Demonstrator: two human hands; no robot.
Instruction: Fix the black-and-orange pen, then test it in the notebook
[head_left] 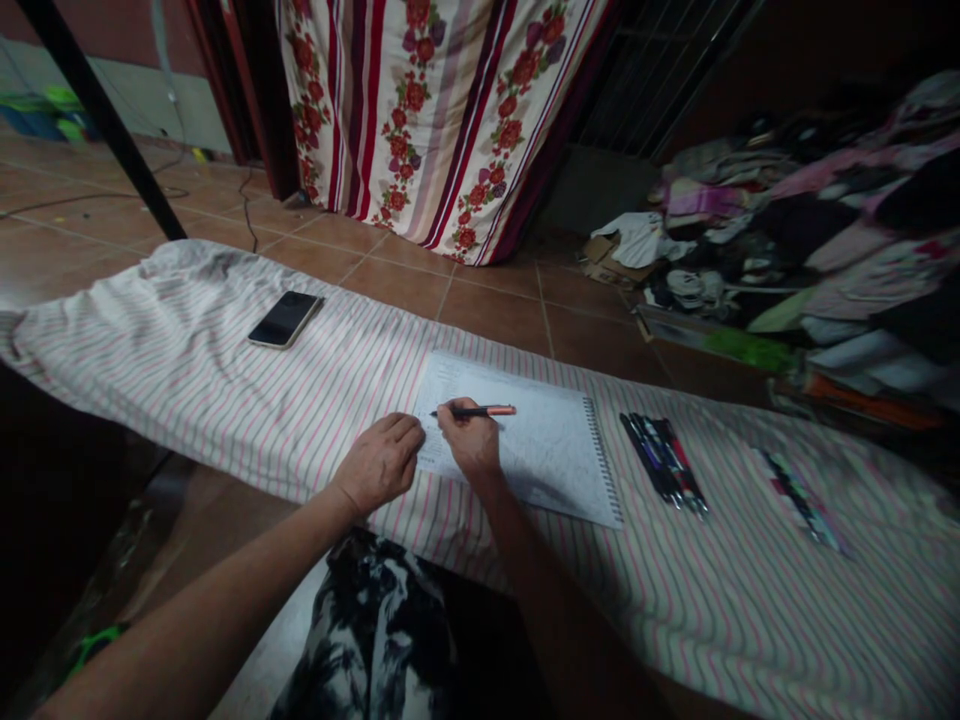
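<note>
Head view looks down on a striped cloth (pixel 225 370) spread over a low surface, with a spiral notebook (pixel 547 450) lying on it. The right hand (pixel 471 440) has its grip clamped on a pen (pixel 476 411), orange at the far end and dark toward the tip, held nearly flat with the tip at the page's left edge. The left hand (pixel 381 462) rests curled just beside it, fingers together on the notebook's near left corner, holding nothing.

One risk, as I judge it: the cloth is loose and wrinkled, so pressure from the pen could drag the notebook or pucker the fabric under the page and spoil a stroke; the left hand's hold at the corner is what guards against that. The dim light could also make lines hard to place.

The page seems to carry faint writing or a grid, though it is too blurred to read. A bundle of pens (pixel 664 462) lies just right of the spiral; a phone (pixel 285 319) lies well apart to the left.
</note>
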